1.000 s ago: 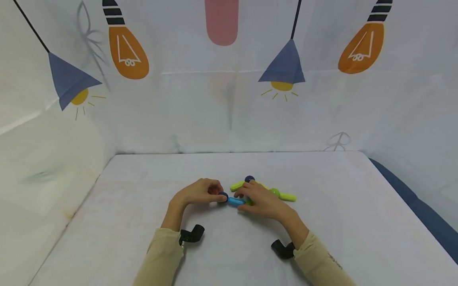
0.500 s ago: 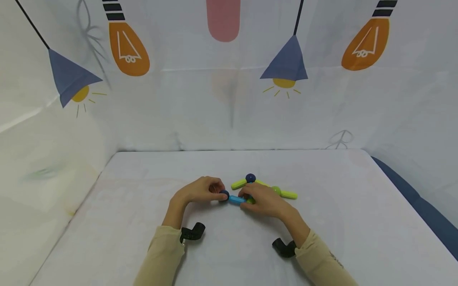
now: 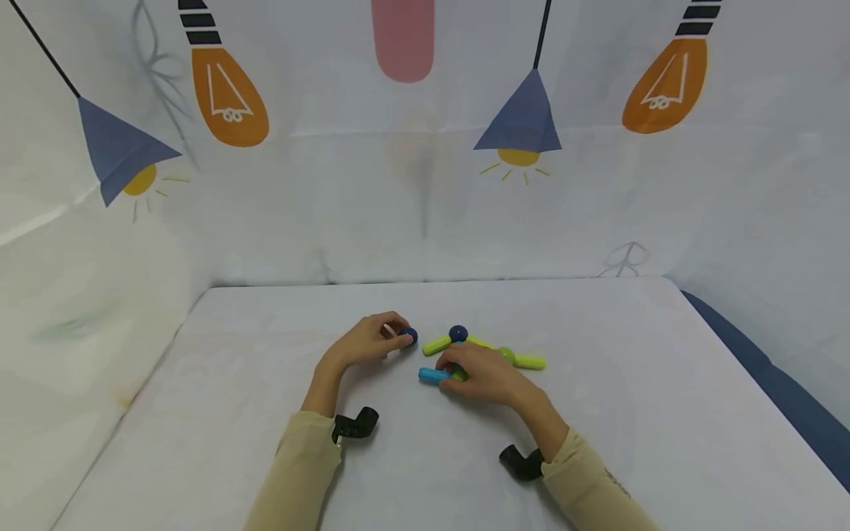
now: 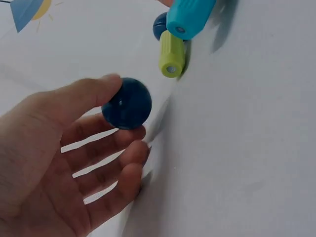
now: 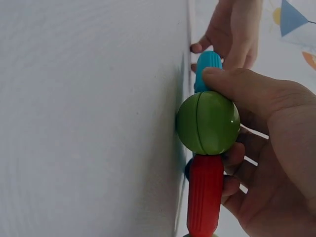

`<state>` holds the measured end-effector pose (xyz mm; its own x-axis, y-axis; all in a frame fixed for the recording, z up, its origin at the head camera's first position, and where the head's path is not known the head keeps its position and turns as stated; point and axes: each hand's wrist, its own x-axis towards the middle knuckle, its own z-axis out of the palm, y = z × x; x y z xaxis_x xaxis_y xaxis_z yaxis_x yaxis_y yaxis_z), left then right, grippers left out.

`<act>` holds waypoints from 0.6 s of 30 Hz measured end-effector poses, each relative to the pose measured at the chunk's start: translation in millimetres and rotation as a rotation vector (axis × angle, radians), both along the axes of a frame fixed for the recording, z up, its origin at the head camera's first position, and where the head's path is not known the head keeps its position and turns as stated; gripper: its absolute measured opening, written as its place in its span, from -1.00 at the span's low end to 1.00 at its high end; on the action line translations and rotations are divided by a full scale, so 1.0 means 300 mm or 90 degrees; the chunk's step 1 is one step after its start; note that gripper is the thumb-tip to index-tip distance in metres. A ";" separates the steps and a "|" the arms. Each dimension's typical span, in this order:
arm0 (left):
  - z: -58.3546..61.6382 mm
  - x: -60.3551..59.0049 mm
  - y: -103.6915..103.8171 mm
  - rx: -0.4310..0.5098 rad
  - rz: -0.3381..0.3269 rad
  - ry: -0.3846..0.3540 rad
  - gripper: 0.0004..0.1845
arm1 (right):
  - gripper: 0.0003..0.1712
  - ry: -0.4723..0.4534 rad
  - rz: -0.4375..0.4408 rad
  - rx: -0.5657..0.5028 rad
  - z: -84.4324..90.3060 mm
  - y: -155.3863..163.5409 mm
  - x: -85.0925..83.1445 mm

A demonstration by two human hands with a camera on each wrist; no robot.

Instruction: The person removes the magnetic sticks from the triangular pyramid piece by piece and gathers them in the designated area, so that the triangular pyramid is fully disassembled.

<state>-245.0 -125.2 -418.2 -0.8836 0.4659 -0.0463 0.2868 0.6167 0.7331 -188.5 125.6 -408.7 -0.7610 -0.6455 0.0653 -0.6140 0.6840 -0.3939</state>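
My left hand [image 3: 390, 334] pinches a dark blue ball [image 3: 410, 336] between thumb and fingers just above the white table; the left wrist view shows that ball [image 4: 127, 103] held clear of the rods. My right hand [image 3: 457, 369] grips a green ball [image 5: 207, 122] that joins a light blue rod [image 3: 430, 375] and a red rod [image 5: 205, 195]. The hand hides this ball and the red rod in the head view. Behind the hand lie lime rods [image 3: 438, 344], a second dark blue ball [image 3: 458, 333] and another green ball [image 3: 507, 354], joined in a chain.
The white cloth table [image 3: 265, 413] is walled by a printed backdrop [image 3: 425, 206] behind and at both sides. A dark blue strip [image 3: 777, 383] runs along the right edge. Black wrist cameras [image 3: 355, 425] sit on both sleeves.
The left hand has pulled the dark blue ball off the end of the light blue rod and moved it back and left. The right hand stays on the rods.
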 end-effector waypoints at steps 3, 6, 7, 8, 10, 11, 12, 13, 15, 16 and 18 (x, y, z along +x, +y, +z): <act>0.003 -0.037 0.019 -0.001 0.029 0.026 -0.65 | -0.78 -0.008 -0.001 -0.003 -0.004 0.001 0.000; 0.014 -0.081 0.037 0.009 0.070 0.053 -0.62 | -0.77 -0.011 -0.005 0.000 -0.005 -0.002 0.000; 0.018 -0.094 0.043 0.013 0.082 0.059 -0.61 | -0.77 -0.009 -0.006 0.002 -0.006 -0.003 0.000; 0.020 -0.108 0.049 0.015 0.093 0.067 -0.60 | -0.78 -0.008 -0.007 0.003 -0.006 -0.004 0.000; 0.022 -0.131 0.060 0.018 0.111 0.079 -0.58 | -0.78 -0.008 -0.008 0.001 -0.007 -0.005 -0.001; 0.019 -0.141 0.065 0.017 0.117 0.084 -0.58 | -0.78 -0.009 -0.008 -0.001 -0.007 -0.006 0.000; 0.015 -0.149 0.071 0.015 0.123 0.084 -0.58 | -0.78 -0.009 -0.008 -0.003 -0.006 -0.007 0.000; 0.010 -0.156 0.076 0.012 0.127 0.084 -0.59 | -0.78 -0.007 -0.008 -0.004 -0.006 -0.007 0.001; -0.007 -0.168 0.085 0.001 0.131 0.080 -0.59 | -0.78 -0.006 -0.007 -0.005 -0.005 -0.008 0.002; -0.015 -0.172 0.089 -0.002 0.133 0.077 -0.60 | -0.78 -0.005 -0.006 -0.005 -0.005 -0.007 0.003; -0.024 -0.176 0.096 -0.007 0.130 0.078 -0.59 | -0.77 -0.002 -0.006 -0.002 -0.001 -0.004 0.005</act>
